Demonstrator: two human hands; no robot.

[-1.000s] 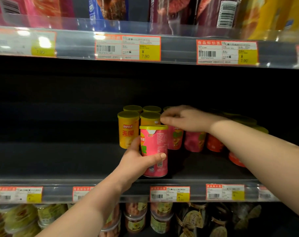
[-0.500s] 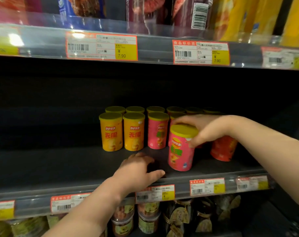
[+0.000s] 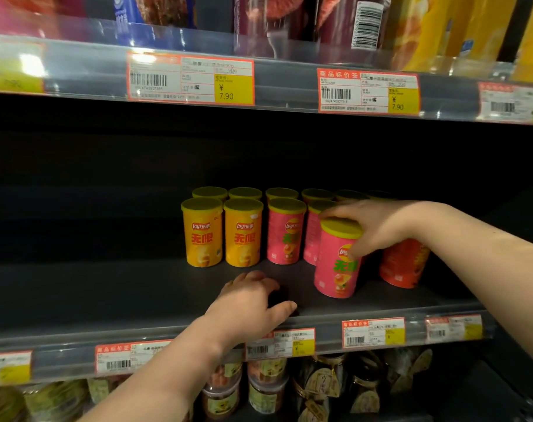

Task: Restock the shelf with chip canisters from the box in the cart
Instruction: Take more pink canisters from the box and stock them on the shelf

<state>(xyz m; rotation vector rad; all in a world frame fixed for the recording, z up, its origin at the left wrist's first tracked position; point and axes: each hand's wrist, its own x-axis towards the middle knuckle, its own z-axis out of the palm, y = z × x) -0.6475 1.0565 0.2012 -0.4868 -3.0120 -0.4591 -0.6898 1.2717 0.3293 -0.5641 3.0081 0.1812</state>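
Right hand [image 3: 378, 226] is clamped over the top of a pink canister [image 3: 335, 269], fingers across the yellow lid and thumb down the near side of the label. The canister is upright with its base at the shelf [image 3: 107, 293] board, nearer than the rows behind it; whether its full weight is down, I cannot tell. Left hand [image 3: 253, 300] sits low at the near edge of the shelf, to the left of that canister, fingers loosely curled and holding nothing, released.

Moving out: just right of the held one is an orange-red canister [image 3: 404, 263], partly behind the right wrist. To the far left stand two yellow canisters [image 3: 202, 236] side by side, then a second pink canister [image 3: 285, 236] and another half hidden beside it. More yellow lids [image 3: 244, 192] line up behind them. Price tags [image 3: 373, 332] run along the shelf's near rail, jars [image 3: 265, 388] sit on the level below, and bagged goods sit above.
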